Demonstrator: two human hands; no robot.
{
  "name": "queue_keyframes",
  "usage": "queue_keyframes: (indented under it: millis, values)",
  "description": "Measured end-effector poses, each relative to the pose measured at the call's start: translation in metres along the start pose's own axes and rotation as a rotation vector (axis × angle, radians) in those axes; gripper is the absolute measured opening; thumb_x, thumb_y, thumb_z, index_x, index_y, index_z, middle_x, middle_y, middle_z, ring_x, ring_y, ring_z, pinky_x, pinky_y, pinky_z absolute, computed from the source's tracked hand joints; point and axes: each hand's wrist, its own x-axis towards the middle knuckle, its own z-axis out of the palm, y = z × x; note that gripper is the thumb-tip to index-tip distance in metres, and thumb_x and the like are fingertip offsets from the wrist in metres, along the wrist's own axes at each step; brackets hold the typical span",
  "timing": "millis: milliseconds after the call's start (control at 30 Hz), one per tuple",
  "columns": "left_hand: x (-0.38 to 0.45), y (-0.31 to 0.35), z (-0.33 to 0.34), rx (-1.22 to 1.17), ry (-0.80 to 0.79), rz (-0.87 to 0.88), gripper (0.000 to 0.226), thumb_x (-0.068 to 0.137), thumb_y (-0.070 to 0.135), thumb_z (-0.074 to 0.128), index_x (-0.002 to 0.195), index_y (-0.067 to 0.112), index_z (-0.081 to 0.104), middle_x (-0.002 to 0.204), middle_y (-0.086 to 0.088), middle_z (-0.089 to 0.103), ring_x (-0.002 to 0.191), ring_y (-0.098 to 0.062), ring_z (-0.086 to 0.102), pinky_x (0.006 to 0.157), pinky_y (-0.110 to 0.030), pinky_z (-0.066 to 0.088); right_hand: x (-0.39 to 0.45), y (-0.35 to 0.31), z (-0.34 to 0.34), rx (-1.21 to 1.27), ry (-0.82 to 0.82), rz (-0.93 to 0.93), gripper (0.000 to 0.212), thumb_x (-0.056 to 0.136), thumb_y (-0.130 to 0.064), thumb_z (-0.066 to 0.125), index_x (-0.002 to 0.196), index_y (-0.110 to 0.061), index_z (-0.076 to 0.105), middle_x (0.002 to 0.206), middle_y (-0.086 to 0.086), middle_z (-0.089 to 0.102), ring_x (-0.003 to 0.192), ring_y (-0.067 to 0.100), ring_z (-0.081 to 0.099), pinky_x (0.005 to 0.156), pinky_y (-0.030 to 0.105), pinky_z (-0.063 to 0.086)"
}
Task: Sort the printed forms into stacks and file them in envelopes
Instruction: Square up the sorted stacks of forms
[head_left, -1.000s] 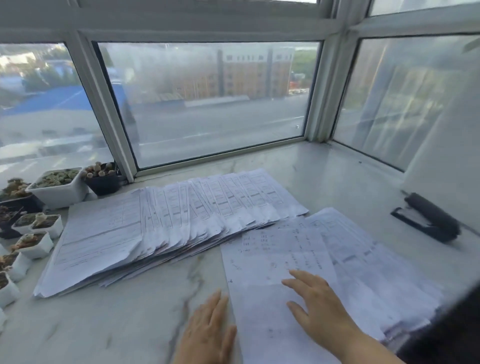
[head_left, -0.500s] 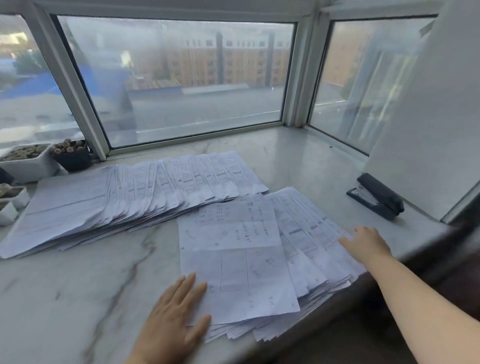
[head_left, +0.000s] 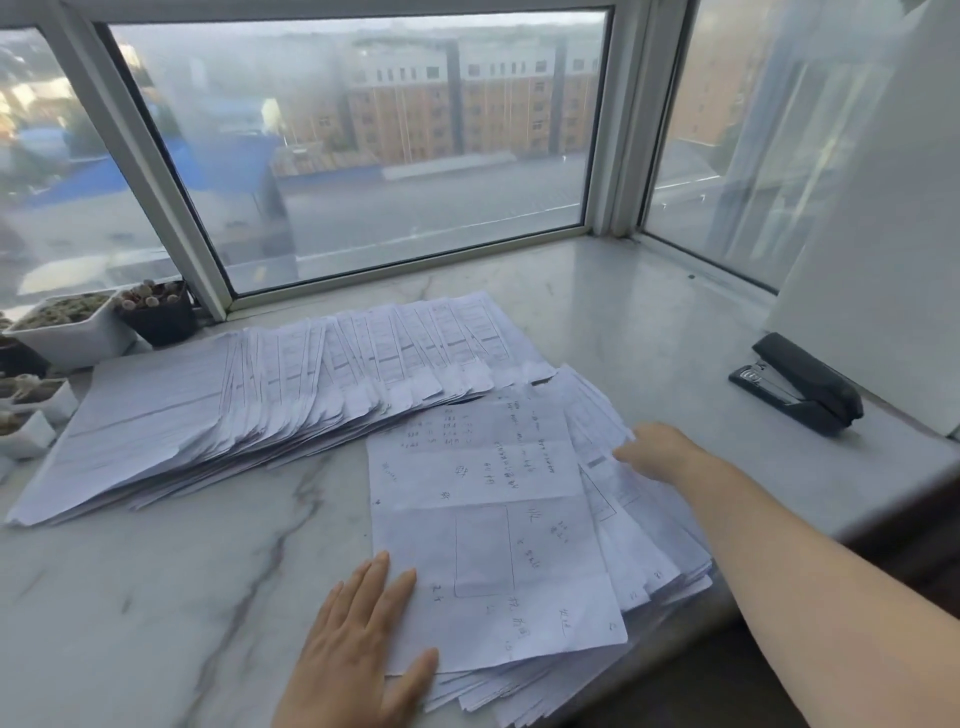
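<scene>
Sorting step: left hand w/ flat fingers is pressing near stack at 6 o'clock on surface. Right hand is touching its 3 o'clock edge; fingers hidden, can't tell. Next, prob. needs one sheet lifted.

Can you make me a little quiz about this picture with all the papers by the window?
1. True or false: the black stapler lies on top of the fanned stack of forms.
2. Which hand lies flat on the near corner of the handwritten sheet? A) left hand B) right hand
3. Fill in: the succulent pots stand at the ___ end of the marble sill.

Key: 1 false; 2 A; 3 left
</scene>
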Motion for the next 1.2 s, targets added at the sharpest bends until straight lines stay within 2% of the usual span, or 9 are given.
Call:
queue_keyframes:
  millis: [67,167,300,400,533,600,767,933,1200]
  values:
    - [-0.002,-0.004,0.000,-0.080,0.025,0.005,0.076,0.071,0.064,0.037,0.127,0.019,0.061,0.137,-0.006,0.054,0.119,-0.024,0.058,0.107,-0.015,0.009,-0.013,-0.010,0.019,0.192,-0.150,-0.036,0.031,0.097,-0.011,0.048,0.125,-0.004,0.059,0.125,0.016,0.062,0.113,0.030,0.060,0.092,0.034,0.049]
    - [-0.004,-0.016,0.014,-0.195,0.204,0.049,0.085,0.069,0.077,0.010,0.146,0.041,0.016,0.152,0.018,-0.001,0.143,-0.001,0.006,0.108,-0.010,-0.008,-0.049,-0.012,0.049,0.565,-0.423,-0.012,0.025,0.092,-0.012,0.062,0.116,-0.011,0.066,0.110,0.012,0.072,0.100,0.030,0.069,0.092,0.045,0.054]
    - [-0.014,-0.020,0.008,-0.264,0.151,0.093,0.053,0.079,0.060,0.056,0.126,0.037,0.058,0.144,0.017,0.039,0.136,-0.006,0.037,0.107,-0.014,0.027,-0.056,-0.007,0.059,0.965,-0.262,0.063,0.043,0.092,-0.043,0.061,0.116,-0.009,0.069,0.112,0.010,0.072,0.106,0.030,0.067,0.102,0.050,0.047]
    - [-0.023,-0.019,0.009,-0.306,0.195,0.161,0.047,0.057,0.048,0.085,0.100,0.030,0.074,0.119,0.009,0.066,0.106,-0.013,0.065,0.077,-0.030,0.057,-0.063,-0.014,0.059,0.985,-0.087,-0.001,0.063,0.089,-0.064,0.053,0.135,-0.022,0.056,0.136,0.001,0.058,0.125,0.025,0.055,0.109,0.045,0.040]
    - [-0.034,-0.022,0.013,-0.391,0.250,0.153,0.048,0.065,0.048,0.080,0.108,0.029,0.070,0.126,0.018,0.057,0.113,-0.004,0.059,0.088,-0.017,0.050,-0.086,-0.032,0.072,0.726,-0.320,0.013,0.032,0.087,-0.001,0.064,0.118,0.002,0.063,0.086,0.010,0.073,0.074,0.026,0.070,0.062,0.029,0.056]
    - [-0.036,-0.029,0.017,-0.536,0.279,0.017,0.062,0.071,0.038,0.079,0.128,0.024,0.057,0.140,0.017,0.039,0.130,-0.005,0.042,0.103,-0.018,0.032,-0.095,-0.033,0.070,0.612,-0.255,-0.012,0.031,0.082,0.012,0.061,0.111,0.001,0.064,0.089,0.012,0.071,0.079,0.030,0.069,0.072,0.037,0.058]
    - [-0.027,-0.059,-0.006,-1.099,0.264,-0.310,0.102,0.066,0.018,0.087,0.147,0.014,0.025,0.146,0.001,0.035,0.134,-0.013,0.036,0.110,-0.029,0.030,-0.126,-0.029,0.050,0.941,-0.318,-0.184,0.034,0.077,0.007,0.070,0.110,-0.001,0.065,0.097,0.015,0.075,0.085,0.032,0.073,0.062,0.035,0.060]
    - [-0.004,-0.081,-0.072,-1.713,-0.003,-0.199,0.079,0.044,0.022,0.092,0.114,-0.002,0.065,0.107,-0.017,0.070,0.097,-0.030,0.069,0.074,-0.033,0.057,-0.158,-0.063,0.030,1.092,-0.359,-0.479,0.044,0.067,0.005,0.077,0.110,-0.002,0.069,0.110,0.020,0.071,0.097,0.037,0.069,0.075,0.039,0.060]
    - [0.017,-0.105,-0.143,-1.539,0.255,0.065,0.051,0.050,0.023,0.089,0.100,0.019,0.075,0.103,-0.008,0.073,0.094,-0.023,0.070,0.073,-0.026,0.056,-0.158,-0.112,0.015,0.946,-0.219,-0.704,0.042,0.065,-0.016,0.080,0.107,-0.014,0.073,0.108,0.009,0.073,0.098,0.026,0.070,0.082,0.040,0.058]
